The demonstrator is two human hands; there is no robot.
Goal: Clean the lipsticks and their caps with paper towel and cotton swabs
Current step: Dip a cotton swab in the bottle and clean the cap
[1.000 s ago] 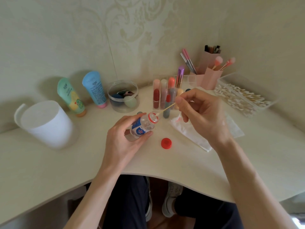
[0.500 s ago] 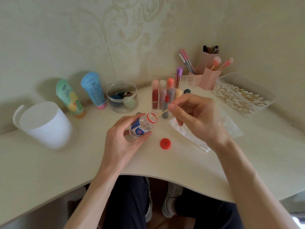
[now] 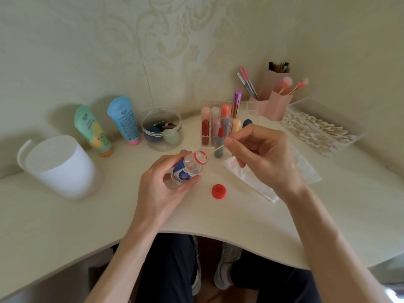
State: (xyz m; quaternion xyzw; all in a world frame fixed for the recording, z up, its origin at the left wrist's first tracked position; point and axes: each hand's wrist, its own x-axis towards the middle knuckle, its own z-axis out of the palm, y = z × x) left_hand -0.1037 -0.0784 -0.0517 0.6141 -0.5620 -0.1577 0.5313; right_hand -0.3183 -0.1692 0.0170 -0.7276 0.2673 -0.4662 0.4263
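Observation:
My left hand (image 3: 162, 189) grips a small clear bottle (image 3: 188, 168) with a blue and red label, tilted with its open mouth toward the right. My right hand (image 3: 260, 154) pinches a wooden cotton swab (image 3: 215, 149) whose tip is at the bottle's mouth. The bottle's red cap (image 3: 218, 191) lies on the desk below. An open red lipstick (image 3: 219, 142) stands in front of a clear organizer (image 3: 218, 119) holding several capped lipsticks. A stained paper towel (image 3: 258, 178) lies under my right hand.
A clear tray of cotton swabs (image 3: 317, 130) sits at the right. Pink brush holders (image 3: 275, 99) stand at the back. A clear jar of sponges (image 3: 161, 130), two tubes (image 3: 109, 125) and a white lidded bin (image 3: 61, 165) stand at the left. The desk's curved front edge (image 3: 218, 235) is near.
My right hand has moved slightly left and brought the swab's tip from beside the bottle to its mouth. My left hand keeps the bottle tilted in the same place.

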